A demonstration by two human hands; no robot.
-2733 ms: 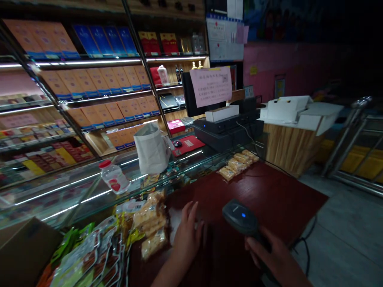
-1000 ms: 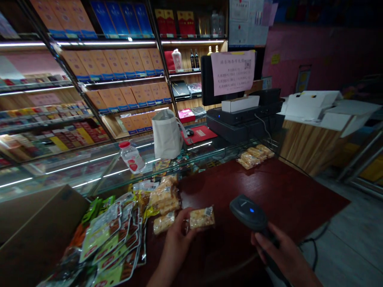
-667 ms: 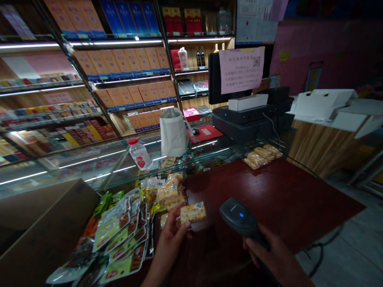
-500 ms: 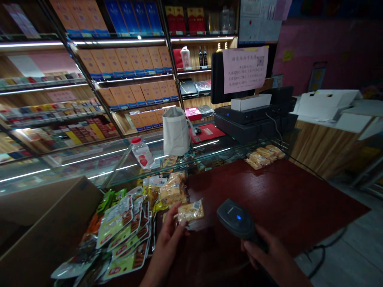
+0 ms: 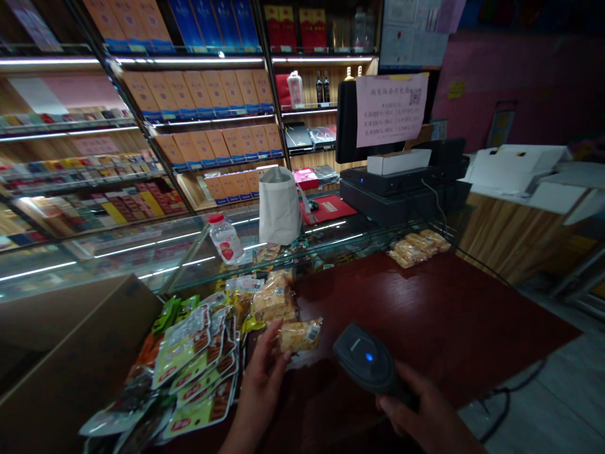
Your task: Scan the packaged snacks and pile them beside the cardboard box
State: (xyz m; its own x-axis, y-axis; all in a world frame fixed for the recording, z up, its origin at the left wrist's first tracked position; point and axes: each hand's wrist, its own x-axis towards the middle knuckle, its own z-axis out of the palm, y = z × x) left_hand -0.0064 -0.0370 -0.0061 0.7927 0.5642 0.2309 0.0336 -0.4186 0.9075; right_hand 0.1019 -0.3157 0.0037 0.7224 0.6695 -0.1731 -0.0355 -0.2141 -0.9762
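Observation:
My left hand (image 5: 261, 378) pinches a small clear-wrapped snack bar (image 5: 299, 334) and holds it up over the dark red counter (image 5: 425, 315). My right hand (image 5: 420, 419) grips the handle of a black barcode scanner (image 5: 366, 362) with a blue light lit. The scanner's head sits just right of the snack bar, close to it but apart. More wrapped snack bars (image 5: 271, 299) lie just behind my left hand.
Green and white snack packets (image 5: 193, 372) are heaped at the left beside a cardboard box (image 5: 70, 359). A water bottle (image 5: 225, 238) and a white bag (image 5: 280, 205) stand on the glass case. More snack bars (image 5: 416, 247), a monitor (image 5: 352, 123) and stocked shelves lie beyond.
My left hand went from resting flat on the counter to lifting a snack bar. It has turned the bar a little, and the scanner has moved left, closer to it.

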